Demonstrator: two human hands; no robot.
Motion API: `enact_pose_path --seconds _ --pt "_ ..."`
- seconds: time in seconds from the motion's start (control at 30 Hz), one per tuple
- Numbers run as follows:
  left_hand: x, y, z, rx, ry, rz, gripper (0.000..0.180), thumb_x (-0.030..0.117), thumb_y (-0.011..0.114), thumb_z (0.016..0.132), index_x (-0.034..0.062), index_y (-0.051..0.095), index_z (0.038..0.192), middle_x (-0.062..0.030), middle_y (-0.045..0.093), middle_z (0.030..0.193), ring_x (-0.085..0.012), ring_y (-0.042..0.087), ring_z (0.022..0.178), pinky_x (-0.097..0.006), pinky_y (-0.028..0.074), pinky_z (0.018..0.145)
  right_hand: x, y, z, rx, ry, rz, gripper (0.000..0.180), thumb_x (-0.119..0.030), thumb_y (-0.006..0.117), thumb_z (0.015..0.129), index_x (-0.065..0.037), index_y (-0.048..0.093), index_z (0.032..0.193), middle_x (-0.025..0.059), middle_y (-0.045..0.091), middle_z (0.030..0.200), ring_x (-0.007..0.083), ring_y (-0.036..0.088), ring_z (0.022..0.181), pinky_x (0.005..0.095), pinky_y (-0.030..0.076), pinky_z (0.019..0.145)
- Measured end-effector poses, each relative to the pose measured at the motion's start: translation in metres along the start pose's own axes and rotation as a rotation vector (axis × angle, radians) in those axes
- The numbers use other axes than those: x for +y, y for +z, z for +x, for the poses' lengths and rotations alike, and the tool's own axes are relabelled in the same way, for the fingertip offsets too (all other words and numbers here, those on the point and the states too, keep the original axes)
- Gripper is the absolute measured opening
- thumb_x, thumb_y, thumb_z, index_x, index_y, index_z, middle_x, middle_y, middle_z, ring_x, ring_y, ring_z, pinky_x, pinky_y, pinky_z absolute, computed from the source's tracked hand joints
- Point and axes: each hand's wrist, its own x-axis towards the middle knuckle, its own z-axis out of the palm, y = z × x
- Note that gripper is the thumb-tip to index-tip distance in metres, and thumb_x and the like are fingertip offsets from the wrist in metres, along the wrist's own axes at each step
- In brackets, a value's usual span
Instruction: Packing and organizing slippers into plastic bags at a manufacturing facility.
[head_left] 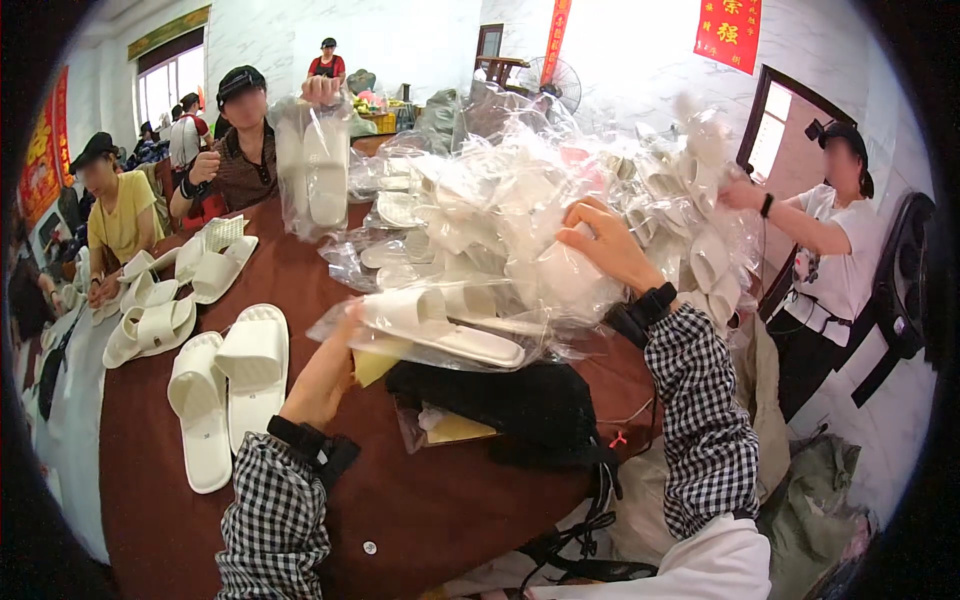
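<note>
My left hand (322, 372) grips the left end of a clear bag holding a pair of white slippers (440, 325). That bag is raised over the near side of the pile, roughly level. My right hand (608, 245) is at the pile of bagged white slippers (480, 200), its fingers bent and closed on clear plastic; which bag it belongs to is hard to make out. An unbagged pair of white slippers (228, 385) lies left of my left hand, soles down. Farther left are more loose white slippers (150, 330).
A brown-topped table (400, 500) bears everything. Black cloth (500, 400) and a bagged yellow card (455, 428) lie before me. Across, a person's hand (320, 90) lifts a bagged pair (315, 165). At right, another person's hand (742, 193) holds bagged slippers. Sacks (810, 490) stand lower right.
</note>
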Motion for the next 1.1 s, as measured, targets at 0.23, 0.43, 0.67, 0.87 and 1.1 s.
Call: enact_pose_path --seconds 0.23,0.43,0.67,0.87,1.1 --pt "-0.022 -0.018 0.014 0.064 -0.159 0.192 0.041 0.029 0.047 0.099 0.0008 0.054 0.127 -0.0073 0.060 0.123 -0.0165 0.057 0.111 -0.030 0.042 0.096 0.071 -0.045 -0.029 0.198 0.224 -0.252 0.030 -0.030 0.068 0.086 -0.003 0.066 0.100 0.0124 0.064 0.102 0.0260 0.060 0.096 0.0381 0.046 0.084" --pt "-0.044 -0.012 0.022 0.099 -0.012 0.396 0.048 0.033 0.046 0.097 -0.0031 0.055 0.127 -0.0102 0.062 0.119 -0.0191 0.056 0.102 -0.032 0.042 0.089 0.077 -0.043 -0.105 0.034 0.103 -0.547 0.031 -0.017 0.067 0.084 -0.006 0.064 0.113 0.0114 0.061 0.123 0.0287 0.052 0.122 0.0451 0.041 0.101" --pt "-0.045 -0.023 0.028 0.042 -0.083 0.309 0.047 0.031 0.047 0.097 -0.0060 0.057 0.124 -0.0108 0.060 0.121 -0.0186 0.055 0.105 -0.031 0.041 0.091 -0.056 -0.043 -0.121 -0.431 -0.016 0.141 0.018 -0.001 0.058 0.085 0.000 0.061 0.102 0.0108 0.065 0.104 0.0227 0.063 0.094 0.0303 0.049 0.081" --pt "-0.033 -0.021 0.024 0.076 -0.100 0.162 0.038 0.029 0.049 0.096 -0.0006 0.060 0.117 -0.0079 0.061 0.113 -0.0163 0.055 0.101 -0.031 0.042 0.087 -0.038 0.017 -0.120 -0.292 0.274 0.763 0.025 0.001 0.060 0.087 0.001 0.055 0.112 0.0123 0.064 0.105 0.0153 0.062 0.101 0.0289 0.050 0.081" --pt "-0.021 -0.004 0.023 0.101 -0.088 0.140 0.034 0.030 0.049 0.096 0.0029 0.060 0.115 -0.0048 0.061 0.108 -0.0151 0.054 0.097 -0.030 0.041 0.086 -0.031 0.003 -0.070 -0.067 0.234 0.624 0.016 -0.015 0.066 0.089 -0.001 0.067 0.098 0.0032 0.066 0.089 0.0093 0.059 0.086 0.0255 0.047 0.080"
